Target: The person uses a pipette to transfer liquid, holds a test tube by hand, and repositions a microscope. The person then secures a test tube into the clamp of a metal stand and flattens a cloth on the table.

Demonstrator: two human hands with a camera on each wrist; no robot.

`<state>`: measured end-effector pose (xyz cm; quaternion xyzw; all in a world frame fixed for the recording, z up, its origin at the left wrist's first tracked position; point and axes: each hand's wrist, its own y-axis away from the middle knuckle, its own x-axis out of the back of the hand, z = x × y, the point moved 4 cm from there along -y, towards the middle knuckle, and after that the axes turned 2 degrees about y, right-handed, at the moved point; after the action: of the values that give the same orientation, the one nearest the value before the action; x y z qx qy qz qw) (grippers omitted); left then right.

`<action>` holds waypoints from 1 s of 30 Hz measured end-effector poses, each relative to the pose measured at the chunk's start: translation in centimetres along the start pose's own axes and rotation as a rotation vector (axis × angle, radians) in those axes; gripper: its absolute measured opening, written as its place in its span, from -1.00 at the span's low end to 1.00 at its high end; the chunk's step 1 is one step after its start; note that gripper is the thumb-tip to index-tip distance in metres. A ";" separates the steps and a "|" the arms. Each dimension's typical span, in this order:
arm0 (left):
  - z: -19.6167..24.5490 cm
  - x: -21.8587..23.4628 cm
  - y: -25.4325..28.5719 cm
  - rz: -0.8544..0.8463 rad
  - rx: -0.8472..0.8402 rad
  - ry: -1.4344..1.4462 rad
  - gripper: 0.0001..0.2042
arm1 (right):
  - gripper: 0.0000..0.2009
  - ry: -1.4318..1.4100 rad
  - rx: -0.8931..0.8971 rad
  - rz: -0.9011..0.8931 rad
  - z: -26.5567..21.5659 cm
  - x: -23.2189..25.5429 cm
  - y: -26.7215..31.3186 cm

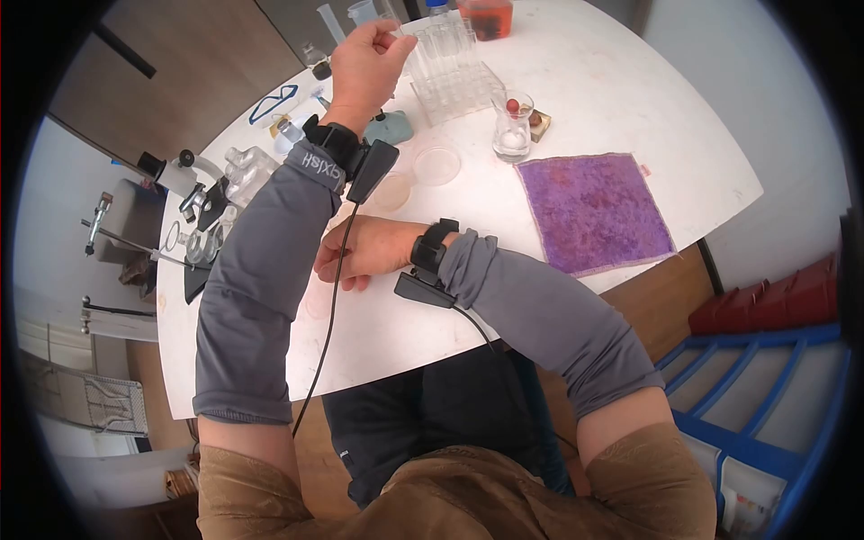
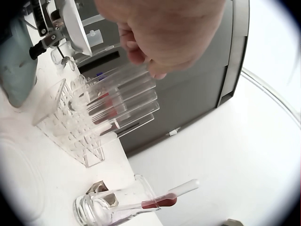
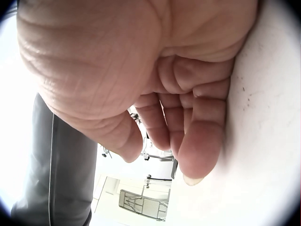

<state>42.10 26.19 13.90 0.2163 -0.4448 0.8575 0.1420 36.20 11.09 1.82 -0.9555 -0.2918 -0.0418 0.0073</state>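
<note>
My left hand (image 1: 364, 72) reaches to the back of the table with its thumb and fingers curled together at the top of a clear test tube (image 2: 127, 73). Several more test tubes (image 2: 136, 101) stand in a clear rack (image 1: 459, 94) right beside that hand. In the left wrist view the fingertips (image 2: 157, 75) overlap the end of the nearest tube. Low over the front of the white table (image 1: 396, 333), my right hand (image 1: 369, 247) rests on its little-finger side. Its fingers (image 3: 202, 146) are loosely bent with nothing between them. Clear petri dishes (image 1: 437, 166) lie between the two hands.
Right of the rack stands a small glass (image 1: 511, 135) with a red-bulbed dropper (image 2: 162, 201) in it. A purple cloth (image 1: 594, 211) lies at the right. Glass bottles (image 1: 247, 175) and a microscope (image 1: 193, 184) stand at the left. Behind the rack is a container of red liquid (image 1: 486, 18).
</note>
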 end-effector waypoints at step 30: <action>3.4 12.9 10.0 -0.002 0.233 0.529 -0.75 | -0.67 0.101 -0.016 0.010 -0.5 -0.4 0.0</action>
<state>27.43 18.35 15.01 0.0005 -0.2906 0.9293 0.2280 35.89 10.84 2.25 -0.9537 -0.2858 -0.0922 0.0147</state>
